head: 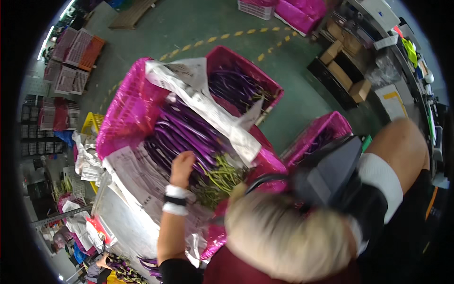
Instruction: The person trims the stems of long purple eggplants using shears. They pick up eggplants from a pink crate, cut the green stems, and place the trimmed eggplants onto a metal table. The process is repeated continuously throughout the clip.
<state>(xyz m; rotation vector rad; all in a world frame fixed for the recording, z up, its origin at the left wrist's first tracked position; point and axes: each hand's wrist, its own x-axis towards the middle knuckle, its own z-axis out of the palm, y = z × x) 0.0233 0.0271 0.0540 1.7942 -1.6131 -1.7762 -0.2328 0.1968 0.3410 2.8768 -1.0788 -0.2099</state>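
Observation:
My left hand (pixel 182 165), with a white and black band at the wrist, is over long purple eggplants (pixel 188 131) in a large crate lined with pink plastic (pixel 122 110). Its fingers look curled, but whether they grip an eggplant cannot be told. Green stems (pixel 223 174) lie bunched at the near end of the eggplants. Printed white paper (pixel 212 113) hangs along the crate's far side, and more lies on its left side. My right hand is out of view. A blurred head with light hair or a cap and a dark angular object (pixel 326 170) cover the lower right.
Another pink-lined crate of eggplants (pixel 244 56) stands just beyond, and a smaller one (pixel 319 131) to the right. A metal table (pixel 131 213) holds loose eggplants at lower left, near another person's hand (pixel 103 262). Cardboard boxes (pixel 340 74) are at upper right; stacked crates (pixel 76 49) stand at left.

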